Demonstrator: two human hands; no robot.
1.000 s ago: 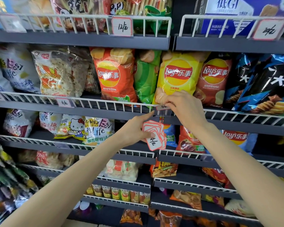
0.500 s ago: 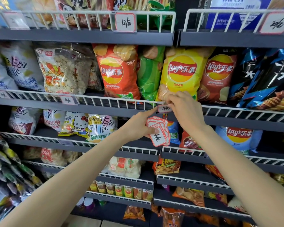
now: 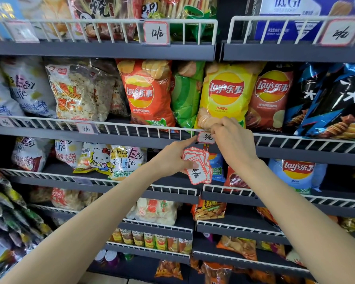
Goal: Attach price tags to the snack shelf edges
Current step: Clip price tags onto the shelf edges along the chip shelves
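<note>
Here, at the centre of the frame, the right hand pinches a small red-bordered price tag against the white wire rail of the second shelf, its fingers curled over the rail just below the yellow Lay's bag. The tag sits at the rail's right end, where the left shelf section meets the right one, and is tilted slightly. The left hand, just below and left of it, grips a fanned stack of tags with the thumb laid across them, while its index finger stretches up to touch the lower left corner of the tag on the rail. The front tag of the stack bears handwritten figures.

Other tags already hang on the rails: one marked 12 at upper centre, one at the upper right, one on the second shelf left of centre, and a blurred one at the upper left. An orange Lay's bag and a green bag stand left of the yellow one; dark blue bags fill the right. A Hello Kitty packet lies on the third shelf, left of the hands.
</note>
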